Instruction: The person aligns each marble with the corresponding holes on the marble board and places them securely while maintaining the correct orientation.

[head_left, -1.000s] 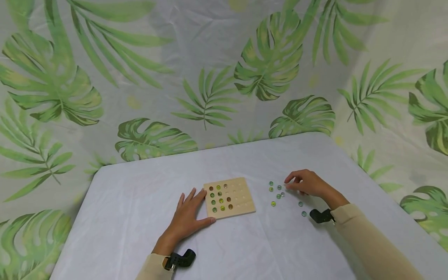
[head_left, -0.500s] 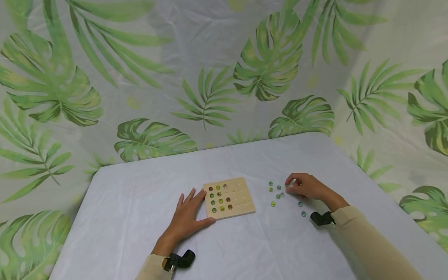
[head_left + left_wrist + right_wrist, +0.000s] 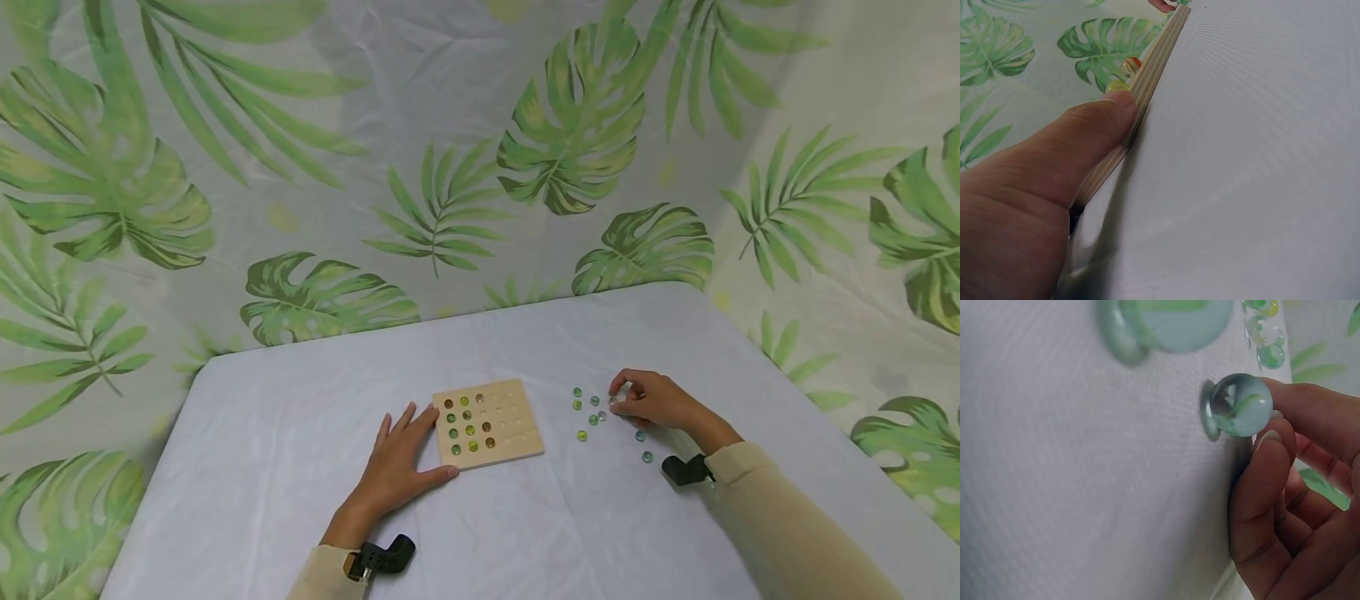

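Observation:
A flat wooden board [image 3: 522, 396] with rows of round hollows lies mid-table; its left columns hold green, yellow and brownish marbles. My left hand [image 3: 399, 465] rests spread along the board's left side, fingers straight. In the left wrist view its thumb [image 3: 1094, 119] presses the board's edge. To the right of the board, the thumb and index finger of my right hand [image 3: 654, 398] pinch a small clear marble [image 3: 612, 401] at table height. In the right wrist view a nearer marble [image 3: 1241, 405] stands in front of the fingertips and hides that pinch.
Several loose marbles lie between the board and my right hand, among them a yellow-green marble [image 3: 582, 436]. A greenish marble [image 3: 647, 457] lies close to the right wrist camera [image 3: 684, 470]. A leaf-patterned cloth [image 3: 435, 208] hangs behind the white-covered table [image 3: 525, 533].
The right hand's fingertips have come down and closed together on a clear marble. The left hand and the board stay in place; the head view has shifted slightly.

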Demonstrator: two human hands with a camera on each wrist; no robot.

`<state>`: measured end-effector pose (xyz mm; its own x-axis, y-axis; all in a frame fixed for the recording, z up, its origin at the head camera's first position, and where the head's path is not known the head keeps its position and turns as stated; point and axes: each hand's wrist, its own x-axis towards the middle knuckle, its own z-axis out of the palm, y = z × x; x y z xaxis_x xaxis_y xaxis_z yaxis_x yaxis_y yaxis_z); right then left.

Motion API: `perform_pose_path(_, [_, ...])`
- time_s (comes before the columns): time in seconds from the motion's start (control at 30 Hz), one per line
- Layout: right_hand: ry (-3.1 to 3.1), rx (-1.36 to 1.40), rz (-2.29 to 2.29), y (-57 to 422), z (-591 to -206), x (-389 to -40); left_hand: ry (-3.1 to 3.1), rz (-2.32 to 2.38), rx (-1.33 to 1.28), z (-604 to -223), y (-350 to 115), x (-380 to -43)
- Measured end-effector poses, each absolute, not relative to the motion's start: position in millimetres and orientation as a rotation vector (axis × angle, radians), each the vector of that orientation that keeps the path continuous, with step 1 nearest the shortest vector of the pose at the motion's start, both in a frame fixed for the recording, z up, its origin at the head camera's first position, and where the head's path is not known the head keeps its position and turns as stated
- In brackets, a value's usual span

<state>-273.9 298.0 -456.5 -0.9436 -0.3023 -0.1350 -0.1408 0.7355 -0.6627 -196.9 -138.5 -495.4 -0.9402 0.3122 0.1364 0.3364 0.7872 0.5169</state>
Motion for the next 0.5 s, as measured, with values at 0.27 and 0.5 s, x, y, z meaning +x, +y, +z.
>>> perform_pose_path(0.27, [2.7, -0.343, -1.018, 298.6, -459.8, -274.9, -2.912, -0.878, -0.539, -493.4, -138.5, -196.3])
perform_pose_path(0.5, [2.702, -0.324, -1.009, 298.7, -459.4, -275.0, -2.893, -0.883, -0.543, -492.9, -137.8, -195.5])
